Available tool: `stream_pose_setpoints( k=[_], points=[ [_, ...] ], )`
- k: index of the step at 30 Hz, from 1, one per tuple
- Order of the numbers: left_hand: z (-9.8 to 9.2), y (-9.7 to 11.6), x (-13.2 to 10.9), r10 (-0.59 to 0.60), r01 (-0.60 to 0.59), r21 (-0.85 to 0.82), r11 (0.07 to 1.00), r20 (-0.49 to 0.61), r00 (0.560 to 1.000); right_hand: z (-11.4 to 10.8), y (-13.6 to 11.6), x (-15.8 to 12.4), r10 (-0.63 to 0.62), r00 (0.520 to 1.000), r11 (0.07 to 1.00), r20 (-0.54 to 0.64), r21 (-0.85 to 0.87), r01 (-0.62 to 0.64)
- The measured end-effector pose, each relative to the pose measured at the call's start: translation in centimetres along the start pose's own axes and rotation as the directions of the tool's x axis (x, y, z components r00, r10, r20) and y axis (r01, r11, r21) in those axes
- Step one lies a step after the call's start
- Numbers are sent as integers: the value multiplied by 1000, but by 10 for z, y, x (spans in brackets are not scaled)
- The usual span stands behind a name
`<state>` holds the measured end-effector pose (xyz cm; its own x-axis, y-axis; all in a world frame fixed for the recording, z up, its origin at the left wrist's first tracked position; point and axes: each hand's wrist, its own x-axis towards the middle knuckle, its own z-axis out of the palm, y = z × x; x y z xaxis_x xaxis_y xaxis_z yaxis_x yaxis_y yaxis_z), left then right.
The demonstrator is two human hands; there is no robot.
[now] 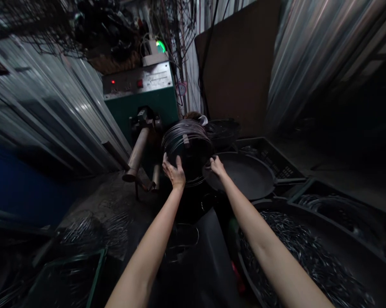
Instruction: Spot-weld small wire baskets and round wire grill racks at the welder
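A coil of thin metal wire (pixel 187 127) stands in the middle of the view, its loops round a dark centre. At its lower left is my left hand (pixel 174 172), thumb and fingers apart, touching or very near the loops. My right hand (pixel 217 166) is closed at the coil's right edge, with its fingers pinched on what looks like the wire; dimness hides the exact grip. Just behind that hand lies a wide, shallow round pan (pixel 244 173).
Left of the coil, a green machine (pixel 141 102) with a lit red light carries a protruding metal tube (pixel 138 154). A large basin (pixel 295 256) of small metal pieces stands at the right. Black crates (pixel 276 160) lie behind the pan; a green-edged crate (pixel 96 278) sits lower left.
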<state>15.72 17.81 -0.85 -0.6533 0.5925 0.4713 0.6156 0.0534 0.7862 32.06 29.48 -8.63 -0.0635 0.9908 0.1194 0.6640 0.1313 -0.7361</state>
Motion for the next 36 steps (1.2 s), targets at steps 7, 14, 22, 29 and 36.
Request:
stream_pose_setpoints(
  k=[7,14,22,29,36],
  points=[
    [26,21,77,61,-99,401,911,105,993,-37,-22,19,146,982,972,122,-203,-119],
    [34,26,92,21,-91,347,934,200,980,-60,-36,13,-24,1000,976,1,-216,23],
    [17,36,80,310,-395,282,874,303,901,-76,-61,-14,-205,957,898,-206,-428,100],
    [5,34,84,425,-516,261,816,336,841,-84,-78,-24,-254,935,890,-248,-438,126],
    [-6,33,79,401,-478,376,794,268,876,-91,-90,-49,-370,898,847,-238,-484,221]
  ],
)
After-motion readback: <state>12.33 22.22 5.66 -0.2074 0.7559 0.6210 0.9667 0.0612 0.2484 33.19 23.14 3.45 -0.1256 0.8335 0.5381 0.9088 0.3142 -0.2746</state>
